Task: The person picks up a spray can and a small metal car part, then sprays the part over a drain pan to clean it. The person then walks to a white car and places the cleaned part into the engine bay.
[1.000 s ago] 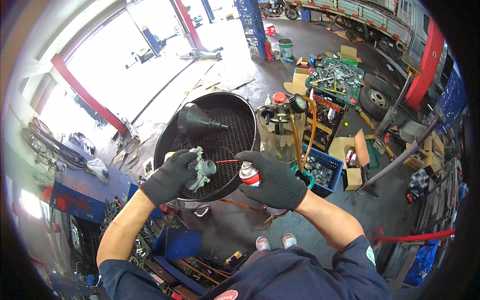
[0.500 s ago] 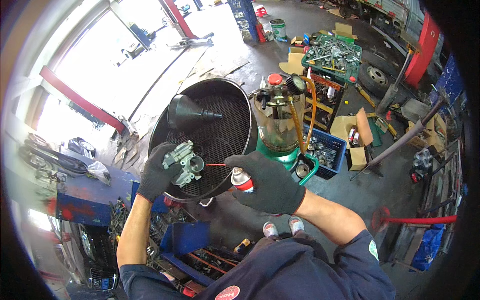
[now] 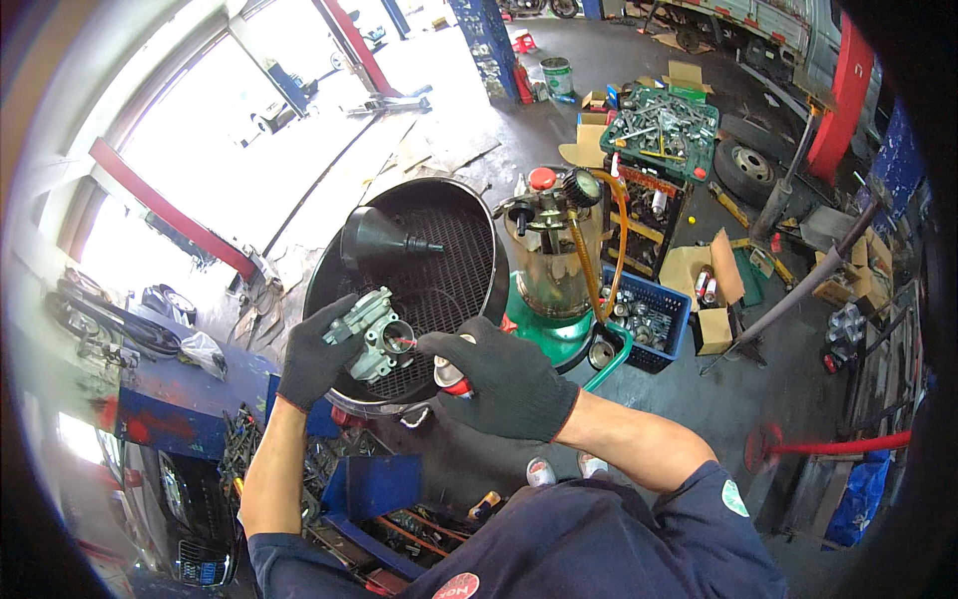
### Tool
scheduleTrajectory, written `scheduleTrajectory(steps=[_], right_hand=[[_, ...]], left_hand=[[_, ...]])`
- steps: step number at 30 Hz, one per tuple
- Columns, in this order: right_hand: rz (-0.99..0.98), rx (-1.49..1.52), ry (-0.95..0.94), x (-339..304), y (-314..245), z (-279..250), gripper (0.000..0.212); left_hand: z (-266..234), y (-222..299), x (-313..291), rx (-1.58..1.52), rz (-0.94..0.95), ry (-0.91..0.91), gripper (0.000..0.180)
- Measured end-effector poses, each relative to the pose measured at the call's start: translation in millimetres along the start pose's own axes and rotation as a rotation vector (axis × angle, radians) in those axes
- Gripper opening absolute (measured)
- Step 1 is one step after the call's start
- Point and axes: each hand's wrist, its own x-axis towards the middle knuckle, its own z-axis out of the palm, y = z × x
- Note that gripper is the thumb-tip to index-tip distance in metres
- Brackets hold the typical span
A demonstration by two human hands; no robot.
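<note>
My left hand (image 3: 313, 357), in a black glove, grips a cast metal throttle body (image 3: 371, 337) with its round bore facing right. In my right hand (image 3: 517, 387), also gloved, is a spray can (image 3: 451, 375) with a white top and red body. Its thin red straw points left, the tip at the mouth of the bore. My right index finger lies over the top of the can. Both things are held above a round black drain pan (image 3: 496, 245) with a mesh grid. A black funnel (image 3: 371, 238) lies on its side on that mesh.
Right of the pan stands a clear-bodied fluid tank (image 3: 549, 285) with a gauge and hose. Beyond it are a blue crate (image 3: 682, 321) of parts, a green tray (image 3: 711, 150) of tools, and an open cardboard box (image 3: 714, 334). A blue metal stand (image 3: 371, 487) is below my hands.
My right hand has moved left with the spray can, bringing the straw's tip to the throttle body's bore. My left hand keeps its grip. The view has shifted slightly.
</note>
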Motion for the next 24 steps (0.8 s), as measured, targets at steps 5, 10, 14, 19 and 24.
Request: scheduleTrajectory(steps=[5,10,14,19,24], right_hand=[[-0.004,-0.172,-0.059,10.9,-1.9,0.7,0.071],[-0.058,-0.234,-0.095,25.0,-5.6,2.3,0.073],[-0.086,-0.265,-0.147,33.0,-8.4,-0.7,0.073],[-0.072,-0.288,-0.181,35.6,-12.4,-5.9,0.073],[-0.021,-0.287,-0.205,32.0,-14.1,-8.7,0.073]], left_hand=[[4.0,15.2,0.1,0.067,0.015,0.049,0.058],[5.0,17.0,-1.0,-0.005,-0.027,0.039,0.059],[3.5,22.4,1.3,-0.014,-0.016,0.026,0.058],[2.4,30.5,0.7,0.079,0.055,0.084,0.058],[1.4,32.4,3.1,0.165,0.145,0.129,0.06]])
